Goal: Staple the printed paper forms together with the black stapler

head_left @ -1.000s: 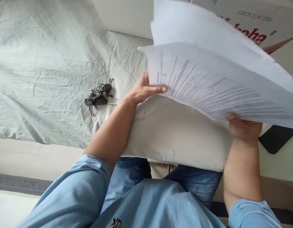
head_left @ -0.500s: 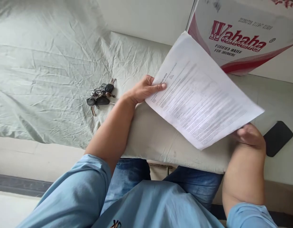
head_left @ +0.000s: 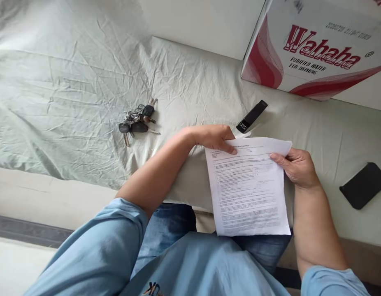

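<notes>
Your printed sheet (head_left: pixel 249 193) is smooth, matt white paper. Beneath it, the pale green cloth (head_left: pixel 70 102) looks thin and heavily creased on the left. There, your key bunch (head_left: pixel 136 119) mixes shiny metal rings and blades with dull black plastic heads. On the far right, the carton (head_left: pixel 320 53) appears to be smooth printed cardboard. You wear a soft, matt cloth shirt (head_left: pixel 190 267) and faded denim jeans (head_left: pixel 166 222).
</notes>
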The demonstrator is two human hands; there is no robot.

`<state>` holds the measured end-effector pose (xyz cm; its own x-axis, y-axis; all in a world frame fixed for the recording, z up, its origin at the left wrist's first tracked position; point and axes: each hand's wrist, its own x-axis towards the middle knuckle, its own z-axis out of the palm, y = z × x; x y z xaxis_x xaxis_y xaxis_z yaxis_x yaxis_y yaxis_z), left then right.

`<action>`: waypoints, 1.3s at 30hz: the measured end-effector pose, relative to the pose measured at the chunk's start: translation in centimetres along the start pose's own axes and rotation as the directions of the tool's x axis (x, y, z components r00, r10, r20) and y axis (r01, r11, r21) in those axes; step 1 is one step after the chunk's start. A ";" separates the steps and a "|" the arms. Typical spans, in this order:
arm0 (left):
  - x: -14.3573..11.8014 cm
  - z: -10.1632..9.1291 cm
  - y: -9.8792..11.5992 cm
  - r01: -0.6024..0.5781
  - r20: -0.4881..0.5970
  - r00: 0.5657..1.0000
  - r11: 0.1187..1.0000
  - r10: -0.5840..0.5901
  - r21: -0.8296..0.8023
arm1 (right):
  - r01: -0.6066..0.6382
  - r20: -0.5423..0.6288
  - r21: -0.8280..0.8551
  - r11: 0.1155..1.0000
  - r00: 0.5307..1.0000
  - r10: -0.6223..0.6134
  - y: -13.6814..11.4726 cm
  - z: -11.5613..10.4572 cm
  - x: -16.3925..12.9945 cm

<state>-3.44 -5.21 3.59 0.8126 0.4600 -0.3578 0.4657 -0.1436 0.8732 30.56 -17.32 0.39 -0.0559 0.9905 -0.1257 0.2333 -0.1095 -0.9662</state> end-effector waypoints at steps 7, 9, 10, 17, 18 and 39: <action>-0.6 -1.1 -1.6 -0.065 -0.236 0.972 0.978 0.016 -0.200 | 0.102 -0.314 -0.247 0.964 0.933 -0.179 2.2 -1.1 1.1; -0.4 -1.0 -1.7 -0.078 -0.288 0.957 0.977 0.017 -0.199 | 0.122 -0.346 -0.307 0.944 0.909 -0.231 2.3 -1.1 1.4; -0.3 -0.9 -1.8 -0.082 -0.303 0.953 0.976 0.017 -0.203 | 0.131 -0.366 -0.326 0.936 0.896 -0.253 2.2 -1.0 1.6; -0.3 -0.6 -2.3 -0.125 -0.352 0.935 0.963 0.035 -0.238 | 0.118 -0.422 -0.303 0.946 0.873 -0.244 2.3 -0.5 1.9; -0.2 -0.7 -2.5 -0.134 -0.362 0.931 0.957 0.034 -0.256 | 0.119 -0.408 -0.299 0.947 0.881 -0.239 2.5 -0.6 1.8; 2.7 4.8 -0.4 -0.247 -0.640 0.766 0.946 0.058 -0.210 | 0.213 -0.731 -0.131 0.968 0.639 -0.239 2.1 1.4 2.6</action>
<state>0.18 -8.10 0.67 0.4253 0.9050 -0.0120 0.1663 -0.0651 0.9839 29.54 -15.12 -2.24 0.6185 0.7196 0.3156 0.3412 0.1158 -0.9328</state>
